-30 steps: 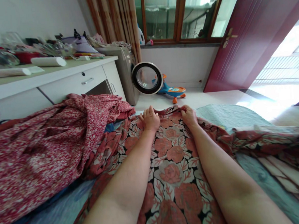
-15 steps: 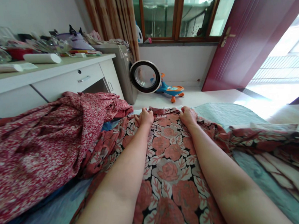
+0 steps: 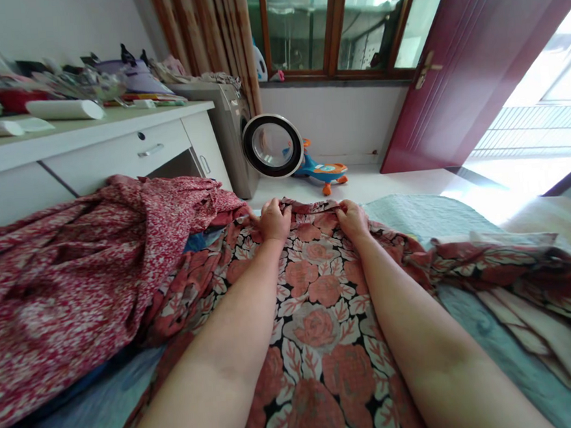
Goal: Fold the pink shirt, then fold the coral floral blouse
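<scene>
Gripping the far edge of the rose-print cloth (image 3: 317,322), the left hand (image 3: 275,220) had its fingers curled over the hem, the fabric pinched in its fist. The right hand (image 3: 352,220) lay close beside it on the same edge, fingers bent and closed on the hem as well. The cloth was spread flat on the bed (image 3: 412,211) under both forearms, running from the person toward the foot of the bed, its right side bunched in folds. A heap of small-patterned red fabric (image 3: 75,281) lay just to the left, touching it. Beyond stood a white desk (image 3: 115,154), a washing machine (image 3: 234,136) with its round door open, and a toy car (image 3: 322,172) on the floor
</scene>
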Demonstrator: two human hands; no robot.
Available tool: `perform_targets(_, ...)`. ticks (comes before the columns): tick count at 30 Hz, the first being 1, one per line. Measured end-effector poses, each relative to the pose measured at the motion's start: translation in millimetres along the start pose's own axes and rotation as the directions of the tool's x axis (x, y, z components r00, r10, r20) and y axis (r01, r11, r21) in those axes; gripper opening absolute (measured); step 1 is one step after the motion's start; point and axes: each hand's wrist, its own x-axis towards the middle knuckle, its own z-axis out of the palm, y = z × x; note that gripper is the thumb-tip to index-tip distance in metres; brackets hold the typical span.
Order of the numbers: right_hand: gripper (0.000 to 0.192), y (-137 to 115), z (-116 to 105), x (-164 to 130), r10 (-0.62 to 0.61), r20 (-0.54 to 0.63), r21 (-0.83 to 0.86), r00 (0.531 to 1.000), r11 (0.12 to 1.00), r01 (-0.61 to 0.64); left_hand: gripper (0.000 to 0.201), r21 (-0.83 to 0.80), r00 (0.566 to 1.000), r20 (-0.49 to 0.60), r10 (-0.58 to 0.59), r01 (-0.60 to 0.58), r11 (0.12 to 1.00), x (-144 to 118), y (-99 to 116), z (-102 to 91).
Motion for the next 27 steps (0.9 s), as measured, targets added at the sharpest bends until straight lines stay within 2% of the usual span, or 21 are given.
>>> perform_targets(3,0.033,-0.7,-0.5,0.2,-0.015,-0.023,0.124,1.000,0.992,0.017,0.027,-0.146,0.995,0.057,0.080,-0.071,0.987,7.6,-3.8,-3.3)
perform_targets(5,0.035,-1.8,-1.2,0.0,-0.012,-0.030,0.131,0.999,0.991,0.016,0.032,-0.207,0.991,0.103,0.084,-0.062,0.976,13.2,-6.2,-2.9)
perform_targets(6,0.035,-2.3,-1.5,-0.4,-0.001,-0.027,0.101,1.000,0.995,0.003,0.036,-0.190,0.990,0.126,0.064,-0.039,0.981,15.2,-7.0,-1.9)
perform_targets(8,0.032,-2.8,-1.6,-1.6,0.033,-0.007,-0.011,0.999,0.999,-0.033,0.043,-0.055,0.986,0.167,-0.012,0.021,0.998,16.8,-7.2,0.8)
perform_targets(11,0.032,-2.7,-0.8,-3.7,0.066,0.026,-0.178,0.997,0.982,-0.060,0.048,0.198,0.986,0.137,-0.094,0.066,0.978,14.7,-5.1,1.6)
perform_targets(14,0.032,-1.8,-1.7,-3.8,0.058,0.046,-0.228,0.997,0.973,-0.046,0.043,0.284,0.997,0.050,-0.058,0.041,0.958,12.4,-1.1,-6.0)
perform_targets(17,0.033,1.8,-8.6,0.0,0.080,0.046,-0.216,0.996,0.974,-0.068,0.036,0.269,0.997,0.015,0.079,-0.080,0.960,12.2,4.8,-16.9)
perform_targets(19,0.033,6.5,-16.7,4.5,0.108,0.028,-0.214,0.994,0.972,-0.100,0.030,0.241,0.976,0.089,0.198,-0.214,0.947,10.9,9.1,-19.9)
perform_targets(21,0.031,12.6,-25.9,9.4,0.133,0.038,-0.225,0.990,0.967,-0.121,0.029,0.218,0.935,0.232,0.269,-0.319,0.922,7.2,12.3,-17.2)
perform_targets(24,0.025,21.5,-36.9,14.6,0.173,0.173,-0.249,0.970,0.960,-0.127,0.041,0.230,0.867,0.422,0.264,-0.384,0.894,-1.7,13.6,-6.8)
perform_targets(27,0.021,27.9,-40.4,16.1,0.191,0.248,-0.291,0.950,0.950,-0.115,0.050,0.259,0.848,0.473,0.240,-0.394,0.882,-9.8,11.7,1.9)
